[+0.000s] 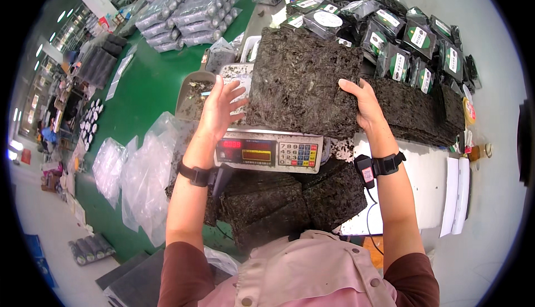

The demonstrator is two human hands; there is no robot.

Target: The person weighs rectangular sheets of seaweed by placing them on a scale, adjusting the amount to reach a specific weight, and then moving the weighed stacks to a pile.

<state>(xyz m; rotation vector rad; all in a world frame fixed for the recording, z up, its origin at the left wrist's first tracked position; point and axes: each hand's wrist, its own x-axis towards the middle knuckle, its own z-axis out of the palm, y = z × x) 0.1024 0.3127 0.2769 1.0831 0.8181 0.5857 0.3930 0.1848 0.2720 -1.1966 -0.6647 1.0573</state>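
A large dark sheet or thin stack of pressed dried seaweed is held above a digital weighing scale. My right hand grips its right edge, thumb on the top face. Off its left edge, my left hand has its fingers spread and holds nothing. The scale's lit display and keypad face me; most of its pan is hidden under the seaweed. Thick seaweed stacks lie in front of the scale, close to my apron. To the right is another long stack of seaweed.
Many packaged seaweed packs are heaped at the back right. A dustpan with crumbs sits left of the scale. Clear plastic bags hang at the left. Wrapped bundles are piled on the green floor beyond.
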